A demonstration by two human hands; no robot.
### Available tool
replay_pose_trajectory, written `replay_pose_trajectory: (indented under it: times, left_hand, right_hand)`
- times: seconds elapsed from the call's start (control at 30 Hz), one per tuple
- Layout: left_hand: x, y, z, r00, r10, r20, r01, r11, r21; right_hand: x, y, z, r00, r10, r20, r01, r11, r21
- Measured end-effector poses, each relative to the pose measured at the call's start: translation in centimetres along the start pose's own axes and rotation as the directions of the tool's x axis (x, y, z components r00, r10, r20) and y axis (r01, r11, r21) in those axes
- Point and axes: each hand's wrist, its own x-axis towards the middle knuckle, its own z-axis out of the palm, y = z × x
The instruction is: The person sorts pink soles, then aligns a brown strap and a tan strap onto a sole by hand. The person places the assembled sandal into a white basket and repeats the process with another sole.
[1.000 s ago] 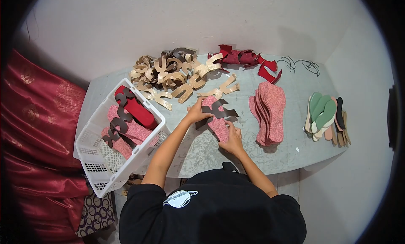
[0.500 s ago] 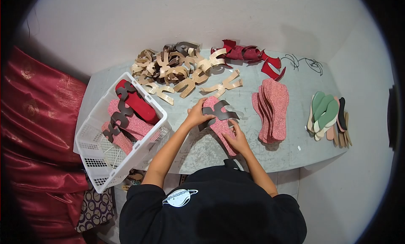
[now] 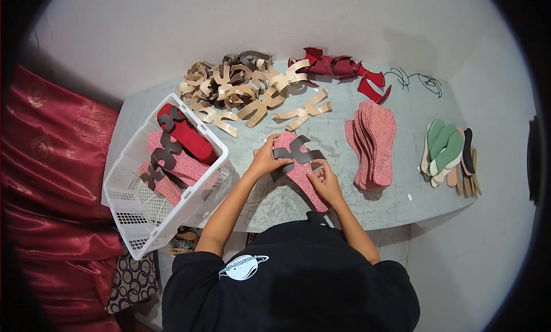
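Note:
A pink speckled shoe sole (image 3: 303, 181) lies slanted before me, with a dark brown X-shaped strap (image 3: 299, 153) across its upper part. My left hand (image 3: 267, 158) is closed around the left edge of the sole, its thumb on the strap. On the other side, my right hand (image 3: 326, 181) has its fingers bent at the strap's lower right end, and its thumb rests by the sole's edge. The strap ends beneath the sole are partly hidden.
At left stands a white plastic basket (image 3: 127, 208) holding strapped pink soles and a red one. Behind lie beige straps (image 3: 261, 107) and red straps (image 3: 336, 66). Stacked pink soles (image 3: 379, 142), green insoles (image 3: 446, 145) and black cord (image 3: 427, 84) are to the right.
My right hand has shifted slightly up along the sole's edge, and its fingers have drawn closer to the strap end. My left hand keeps its hold. The view has shifted slightly.

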Motion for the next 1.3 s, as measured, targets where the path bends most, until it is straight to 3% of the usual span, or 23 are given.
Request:
replay_pose_trajectory:
  times: [0.1,0.2,0.3,0.37,0.57,0.63,0.73,0.87,1.1,1.3]
  left_hand:
    - [-0.5,-0.1,0.0,0.999,-0.018,-0.038,0.018,1.000,0.013]
    - [-0.6,-0.3,0.1,0.997,-0.037,-0.062,0.038,0.999,0.006]
    - [-0.6,-0.8,0.2,0.996,-0.032,-0.079,0.031,0.999,-0.013]
    - [-0.6,-1.2,0.3,0.996,-0.026,-0.091,0.023,0.999,-0.035]
    - [-0.7,-2.2,0.5,0.994,-0.058,-0.088,0.055,0.998,-0.035]
    - [-0.4,-3.0,0.9,0.996,-0.025,-0.087,0.008,0.983,-0.185]
    - [-0.5,-3.2,1.1,0.996,0.026,-0.088,-0.047,0.968,-0.245]
    - [-0.7,-2.9,1.2,0.994,0.055,-0.098,-0.078,0.967,-0.242]
    - [-1.4,-2.0,1.5,0.997,-0.016,-0.082,0.002,0.987,-0.162]
    - [-1.2,-1.4,0.8,0.994,-0.018,-0.108,0.003,0.991,-0.136]
  right_hand:
    - [-0.1,-0.9,-0.2,1.000,0.013,-0.001,-0.013,0.998,0.057]
    - [-0.3,-2.3,-0.4,1.000,-0.031,0.008,0.031,0.997,-0.071]
    - [-0.4,-2.2,-0.2,0.991,-0.129,0.033,0.132,0.982,-0.132]
    - [-0.4,-1.8,-0.1,0.940,-0.341,0.003,0.331,0.911,-0.245]
    - [-0.4,-2.0,-0.2,0.959,-0.260,0.110,0.280,0.918,-0.281]
    - [-0.5,-1.8,-0.2,0.958,-0.267,0.109,0.287,0.913,-0.289]
    - [-0.6,-1.7,0.0,0.955,-0.279,0.104,0.297,0.910,-0.291]
    - [-0.6,-1.8,-0.1,0.964,-0.244,0.105,0.264,0.918,-0.295]
    - [-0.6,-2.0,-0.5,0.971,-0.220,0.092,0.238,0.921,-0.310]
    - [-0.1,-1.8,-0.8,0.969,-0.234,0.081,0.244,0.959,-0.148]
